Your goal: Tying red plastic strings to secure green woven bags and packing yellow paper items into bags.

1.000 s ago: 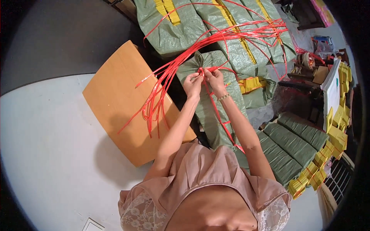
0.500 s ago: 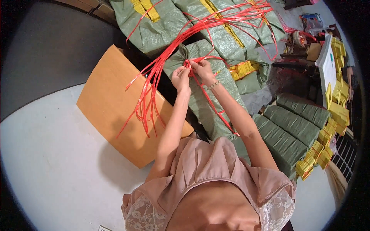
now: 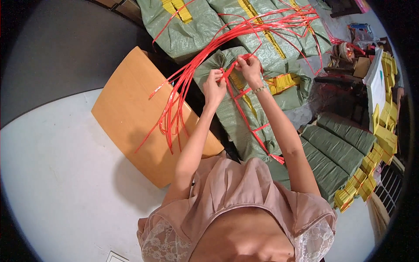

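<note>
A green woven sack (image 3: pixel 235 115) lies lengthwise in front of me, bound with red plastic strap. My left hand (image 3: pixel 214 85) and my right hand (image 3: pixel 249 69) both pinch the red strap (image 3: pixel 230 66) at the sack's gathered far end, close together. A bundle of loose red straps (image 3: pixel 187 83) runs from the upper right across the sack and hangs down over the wooden board to the left.
A tan wooden board (image 3: pixel 131 115) lies at the left on a pale floor (image 3: pixel 56 174). More green sacks (image 3: pixel 192 30) with yellow paper stacks lie beyond. Flat green bundles (image 3: pixel 336 148) and yellow stacks (image 3: pixel 384 126) sit at the right, with clutter behind.
Both hands stay at the sack's far end and work the red strap, shifting only slightly. The camera view has shifted a little.
</note>
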Demonstrator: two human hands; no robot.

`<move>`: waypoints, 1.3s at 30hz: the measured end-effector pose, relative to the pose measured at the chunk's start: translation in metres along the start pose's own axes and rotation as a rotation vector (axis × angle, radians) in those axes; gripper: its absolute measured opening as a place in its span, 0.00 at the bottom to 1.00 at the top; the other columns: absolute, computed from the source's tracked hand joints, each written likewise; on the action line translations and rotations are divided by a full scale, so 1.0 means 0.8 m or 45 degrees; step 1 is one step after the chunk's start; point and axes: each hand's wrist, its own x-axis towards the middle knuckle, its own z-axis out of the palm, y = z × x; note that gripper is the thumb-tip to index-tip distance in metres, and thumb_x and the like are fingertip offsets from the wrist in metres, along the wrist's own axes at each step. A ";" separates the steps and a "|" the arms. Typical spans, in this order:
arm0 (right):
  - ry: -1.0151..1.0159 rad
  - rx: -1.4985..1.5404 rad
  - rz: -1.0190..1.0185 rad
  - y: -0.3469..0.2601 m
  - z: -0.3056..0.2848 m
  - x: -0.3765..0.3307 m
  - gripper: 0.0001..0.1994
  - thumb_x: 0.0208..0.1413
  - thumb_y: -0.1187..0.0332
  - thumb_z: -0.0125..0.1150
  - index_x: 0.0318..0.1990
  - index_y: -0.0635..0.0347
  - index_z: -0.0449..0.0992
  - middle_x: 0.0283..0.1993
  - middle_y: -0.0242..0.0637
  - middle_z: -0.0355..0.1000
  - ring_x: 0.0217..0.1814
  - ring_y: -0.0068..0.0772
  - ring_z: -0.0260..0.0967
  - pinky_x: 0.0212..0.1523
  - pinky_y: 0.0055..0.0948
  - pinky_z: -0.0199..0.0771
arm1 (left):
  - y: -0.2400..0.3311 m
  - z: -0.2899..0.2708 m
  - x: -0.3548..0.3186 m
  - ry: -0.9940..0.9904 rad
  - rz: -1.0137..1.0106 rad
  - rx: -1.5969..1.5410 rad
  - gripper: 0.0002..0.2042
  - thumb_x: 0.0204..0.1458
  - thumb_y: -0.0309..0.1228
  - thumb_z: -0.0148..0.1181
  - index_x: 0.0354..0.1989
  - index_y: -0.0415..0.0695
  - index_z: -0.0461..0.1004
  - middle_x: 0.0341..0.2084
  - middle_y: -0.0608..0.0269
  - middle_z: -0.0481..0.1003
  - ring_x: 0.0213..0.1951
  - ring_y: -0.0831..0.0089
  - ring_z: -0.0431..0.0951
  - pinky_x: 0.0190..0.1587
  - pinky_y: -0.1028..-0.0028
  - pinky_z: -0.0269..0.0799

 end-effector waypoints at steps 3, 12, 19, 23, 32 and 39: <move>-0.053 0.042 0.002 0.000 -0.002 0.000 0.06 0.54 0.72 0.55 0.34 0.67 0.73 0.26 0.35 0.73 0.25 0.22 0.71 0.28 0.22 0.75 | 0.007 -0.010 -0.002 0.044 0.259 0.248 0.13 0.43 0.22 0.59 0.39 0.39 0.67 0.31 0.57 0.75 0.32 0.65 0.76 0.36 0.70 0.70; -0.190 0.193 -0.103 -0.038 0.015 0.021 0.07 0.55 0.71 0.55 0.35 0.68 0.72 0.30 0.36 0.73 0.28 0.22 0.72 0.31 0.21 0.76 | 0.021 -0.034 0.058 0.148 0.319 0.190 0.09 0.42 0.23 0.61 0.33 0.42 0.71 0.26 0.59 0.74 0.31 0.63 0.74 0.34 0.67 0.68; -0.023 0.291 -0.153 -0.052 0.054 0.054 0.07 0.54 0.71 0.55 0.34 0.68 0.72 0.28 0.38 0.73 0.28 0.24 0.73 0.30 0.22 0.76 | -0.010 -0.019 0.120 0.245 -0.120 -0.266 0.10 0.41 0.24 0.66 0.29 0.36 0.71 0.21 0.61 0.74 0.23 0.78 0.75 0.25 0.80 0.69; 0.131 0.124 -0.178 -0.012 0.018 0.064 0.08 0.54 0.69 0.56 0.32 0.69 0.72 0.27 0.39 0.74 0.28 0.25 0.73 0.29 0.23 0.75 | -0.022 -0.006 0.116 0.246 -0.207 0.016 0.13 0.38 0.27 0.68 0.24 0.39 0.68 0.24 0.59 0.72 0.23 0.72 0.75 0.27 0.74 0.71; 0.204 -0.294 -0.258 0.034 -0.037 -0.059 0.09 0.54 0.69 0.54 0.35 0.67 0.72 0.27 0.40 0.73 0.27 0.26 0.72 0.28 0.25 0.71 | -0.001 -0.006 0.049 0.022 0.373 0.238 0.15 0.39 0.31 0.66 0.35 0.40 0.70 0.33 0.57 0.71 0.39 0.67 0.72 0.36 0.70 0.69; 0.207 -0.553 -0.396 0.063 -0.063 -0.106 0.06 0.54 0.72 0.52 0.34 0.64 0.72 0.26 0.40 0.72 0.26 0.30 0.70 0.29 0.29 0.68 | -0.023 -0.001 0.075 0.154 -0.037 0.020 0.12 0.42 0.33 0.64 0.29 0.37 0.72 0.22 0.54 0.76 0.25 0.65 0.77 0.31 0.68 0.70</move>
